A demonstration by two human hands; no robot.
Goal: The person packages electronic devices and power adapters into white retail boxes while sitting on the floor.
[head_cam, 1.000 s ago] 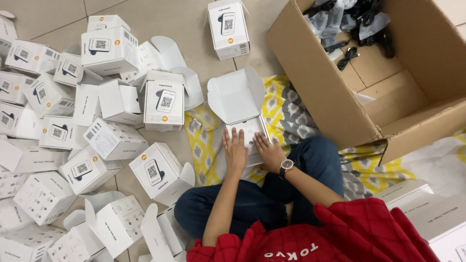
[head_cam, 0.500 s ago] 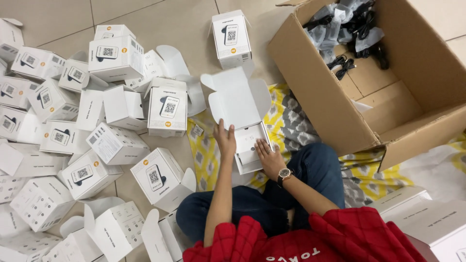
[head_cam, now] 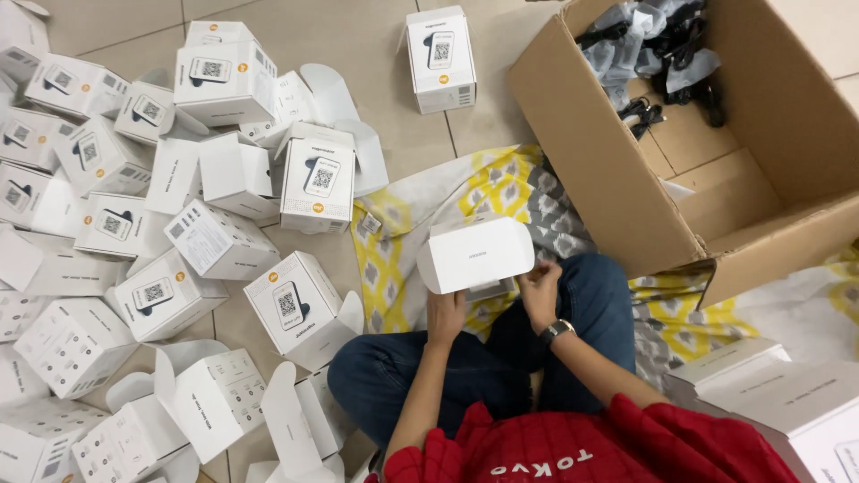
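Note:
I sit cross-legged on a yellow and grey patterned cloth (head_cam: pixel 501 192). Both hands hold a small white carton (head_cam: pixel 474 253) above my knees, its rounded lid flap folded down over the top. My left hand (head_cam: pixel 445 315) grips the carton's near left underside. My right hand (head_cam: pixel 540 288), with a wristwatch, touches its near right corner. What is inside the carton is hidden.
Many white cartons (head_cam: pixel 309 179) lie scattered on the tile floor to the left, some closed, some open with flaps up (head_cam: pixel 215 398). A large open cardboard box (head_cam: pixel 626 188) with black items in clear bags (head_cam: pixel 658 40) stands at right. More white boxes (head_cam: pixel 787 407) lie at bottom right.
The carton's lid stood open on the cloth; now it is folded down. The carton has come nearer to my lap, with both hands under it.

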